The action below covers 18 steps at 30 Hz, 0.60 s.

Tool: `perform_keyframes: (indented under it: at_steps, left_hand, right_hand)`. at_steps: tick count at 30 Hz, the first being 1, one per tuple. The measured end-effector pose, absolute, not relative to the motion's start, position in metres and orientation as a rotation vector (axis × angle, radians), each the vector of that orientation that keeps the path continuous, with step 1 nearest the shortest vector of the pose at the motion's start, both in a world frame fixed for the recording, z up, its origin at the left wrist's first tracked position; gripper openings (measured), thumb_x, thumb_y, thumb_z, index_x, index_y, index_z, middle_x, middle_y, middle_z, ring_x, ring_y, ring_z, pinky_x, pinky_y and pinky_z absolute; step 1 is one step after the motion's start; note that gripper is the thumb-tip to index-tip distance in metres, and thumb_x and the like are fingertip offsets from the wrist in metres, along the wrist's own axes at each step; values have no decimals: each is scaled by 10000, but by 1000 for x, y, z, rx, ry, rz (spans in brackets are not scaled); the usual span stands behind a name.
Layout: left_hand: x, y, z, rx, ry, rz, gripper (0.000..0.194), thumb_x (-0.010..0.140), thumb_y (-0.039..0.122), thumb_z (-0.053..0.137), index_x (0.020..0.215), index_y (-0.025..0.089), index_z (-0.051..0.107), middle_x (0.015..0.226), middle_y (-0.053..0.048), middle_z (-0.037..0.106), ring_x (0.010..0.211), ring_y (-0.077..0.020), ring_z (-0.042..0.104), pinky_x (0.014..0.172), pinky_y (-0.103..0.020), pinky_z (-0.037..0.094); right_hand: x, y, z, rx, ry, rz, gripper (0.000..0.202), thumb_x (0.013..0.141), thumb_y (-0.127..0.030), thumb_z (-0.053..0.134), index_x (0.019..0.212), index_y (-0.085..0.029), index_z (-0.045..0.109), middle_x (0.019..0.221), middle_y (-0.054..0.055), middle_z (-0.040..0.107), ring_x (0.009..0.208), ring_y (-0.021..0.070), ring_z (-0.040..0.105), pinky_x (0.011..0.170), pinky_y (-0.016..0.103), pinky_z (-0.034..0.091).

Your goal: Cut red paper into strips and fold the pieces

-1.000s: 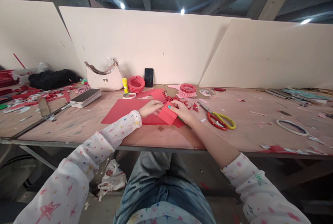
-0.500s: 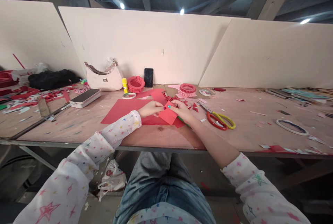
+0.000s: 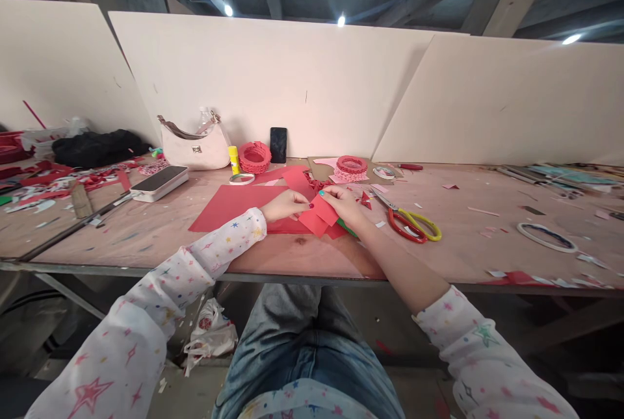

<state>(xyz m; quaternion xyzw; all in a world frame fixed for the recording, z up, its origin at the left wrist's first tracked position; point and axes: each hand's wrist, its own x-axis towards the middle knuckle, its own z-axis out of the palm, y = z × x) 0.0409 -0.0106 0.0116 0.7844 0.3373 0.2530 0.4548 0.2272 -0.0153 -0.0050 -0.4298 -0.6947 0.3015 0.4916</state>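
Between my hands are small red paper pieces [image 3: 319,216], overlapping and held just above the table. My left hand [image 3: 286,204] pinches the left edge of the paper between thumb and fingers. On the other side, my right hand [image 3: 341,203] grips the upper right piece, its thumb on top. Large red paper sheets [image 3: 234,204] lie flat beneath and to the left of my hands. Part of a green item [image 3: 348,228] shows below my right hand; most of it is hidden. Scissors [image 3: 407,221] with red and yellow handles rest to the right.
Behind my hands stand a red paper ring stack [image 3: 254,157], a second ring stack [image 3: 351,167], a yellow glue stick [image 3: 234,159] and a dark phone [image 3: 278,145]. A pale handbag [image 3: 195,146] sits back left, a white-cased device [image 3: 160,184] before it. Tape [image 3: 546,238] lies right.
The red paper, a single overlapped shape before, now shows two pieces fanned apart. My right hand has shifted slightly up and right with its piece; the left has barely moved.
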Motion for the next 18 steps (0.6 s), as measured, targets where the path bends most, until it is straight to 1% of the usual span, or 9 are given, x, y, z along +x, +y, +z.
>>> perform_keyframes:
  at_steps: [3,8,12,14,18]
  left_hand:
    - [41,-10,11,1950,817,652,381,703,490,567,665,113,599,619,-6,496,591,-98,472,549,-194,436]
    - [40,-11,13,1968,805,668,391,706,494,557,647,108,581,590,8,463,548,-79,440,530,-186,428]
    - [38,-10,14,1992,822,688,384,700,484,557,624,109,570,586,11,453,551,-80,433,527,-183,431]
    - [35,-8,15,1999,857,699,377,691,483,561,628,112,570,596,8,458,567,-87,441,525,-184,435]
    - [33,-4,15,1995,929,722,358,683,469,565,684,112,598,637,-1,490,608,-102,462,512,-181,439]
  right_hand:
    - [226,-15,-6,-1021,-1664,698,160,718,-295,494,691,-159,572,723,19,581,644,127,496,569,240,377]
    - [223,-15,-7,-1014,-1618,742,171,714,-307,493,739,-158,572,707,12,585,630,126,503,558,239,376]
    - [226,-15,-6,-1020,-1639,761,182,705,-303,494,752,-153,585,765,27,603,689,138,516,605,253,385]
    - [229,-14,-5,-1035,-1677,755,185,695,-312,506,735,-151,587,772,29,604,708,143,511,630,261,383]
    - [231,-12,-5,-1093,-1720,726,186,673,-325,518,627,-147,546,662,8,559,621,125,463,598,259,352]
